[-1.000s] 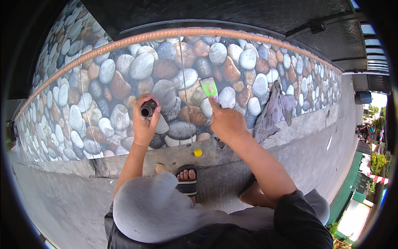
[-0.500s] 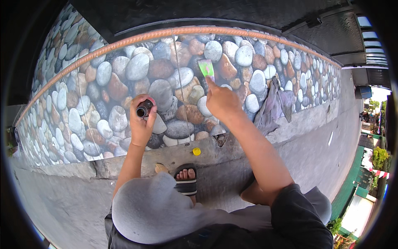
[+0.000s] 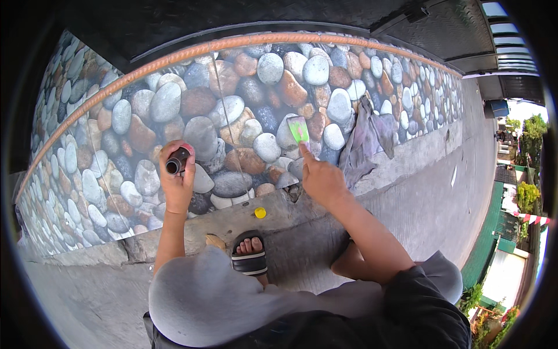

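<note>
Head view, looking down on a crouching person before a low wall (image 3: 174, 110) covered with a printed pebble pattern. The left hand (image 3: 177, 180) was raised to about the middle of the wall, its grip closed around a small dark tube (image 3: 176, 161) with a reddish end, the open mouth turned up toward the camera; held upright and off to the side, the tube probably sat so as to stay ready without spilling and clear of the other hand. The right hand (image 3: 319, 177) was stretched forward to the wall, its fingers together and clamped on a small green scraper (image 3: 299, 129), whose flat blade lay against the pebble sheet; the flat contact suggested that the blade was pressed there to smooth or spread something on the covering, though no substance could be made out. A grey cloth (image 3: 366, 142) hung crumpled against the wall just right of the scraper, near enough to be reached by the right hand. A yellow cap (image 3: 260, 213) lay on the concrete ledge (image 3: 226, 218) at the wall's foot, between the two hands and below them, apart from the tube. One sandalled foot (image 3: 250, 256) rested on the pavement just below the ledge. A rust-coloured rod (image 3: 232, 45) ran along the top of the wall.
</note>
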Tool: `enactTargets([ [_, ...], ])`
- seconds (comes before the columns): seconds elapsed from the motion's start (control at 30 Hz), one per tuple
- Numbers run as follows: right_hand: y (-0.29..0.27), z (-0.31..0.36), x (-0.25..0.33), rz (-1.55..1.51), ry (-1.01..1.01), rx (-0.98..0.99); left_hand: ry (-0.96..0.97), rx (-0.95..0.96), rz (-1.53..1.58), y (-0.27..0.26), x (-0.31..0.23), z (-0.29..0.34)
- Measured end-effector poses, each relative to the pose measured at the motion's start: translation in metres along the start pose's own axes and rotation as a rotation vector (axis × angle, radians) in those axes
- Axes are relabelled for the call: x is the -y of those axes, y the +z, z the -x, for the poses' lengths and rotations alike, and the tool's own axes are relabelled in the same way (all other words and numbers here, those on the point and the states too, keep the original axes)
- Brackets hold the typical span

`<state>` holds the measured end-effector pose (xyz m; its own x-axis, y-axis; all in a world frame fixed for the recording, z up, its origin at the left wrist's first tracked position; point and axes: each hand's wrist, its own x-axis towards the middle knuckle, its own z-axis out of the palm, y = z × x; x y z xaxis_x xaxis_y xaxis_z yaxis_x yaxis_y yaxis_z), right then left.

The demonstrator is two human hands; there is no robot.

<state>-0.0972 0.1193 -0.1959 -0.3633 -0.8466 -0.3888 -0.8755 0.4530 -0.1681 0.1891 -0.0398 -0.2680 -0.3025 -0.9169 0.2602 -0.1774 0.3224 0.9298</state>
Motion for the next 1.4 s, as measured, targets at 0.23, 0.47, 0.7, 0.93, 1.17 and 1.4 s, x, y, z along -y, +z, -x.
enactTargets([
  [0.23,-0.043,-0.059,-0.012,-0.013,0.009,0.012,-0.02,-0.017,0.022,-0.001,0.001,0.0],
  [0.47,0.003,0.055,-0.008,0.14,-0.171,0.334,-0.022,-0.005,0.035,0.002,-0.001,0.001],
  [0.7,0.003,0.043,0.001,0.178,-0.128,0.276,0.003,-0.002,-0.013,-0.003,-0.001,0.0],
  [0.93,0.01,0.06,-0.018,0.202,-0.133,0.253,0.018,-0.002,-0.039,0.001,0.001,-0.001],
  [1.17,0.003,0.058,-0.005,0.236,-0.118,0.31,-0.014,0.001,0.035,0.0,0.0,0.002],
  [1.4,0.005,0.055,-0.003,0.229,-0.12,0.321,-0.005,0.004,0.013,-0.001,0.005,0.001],
])
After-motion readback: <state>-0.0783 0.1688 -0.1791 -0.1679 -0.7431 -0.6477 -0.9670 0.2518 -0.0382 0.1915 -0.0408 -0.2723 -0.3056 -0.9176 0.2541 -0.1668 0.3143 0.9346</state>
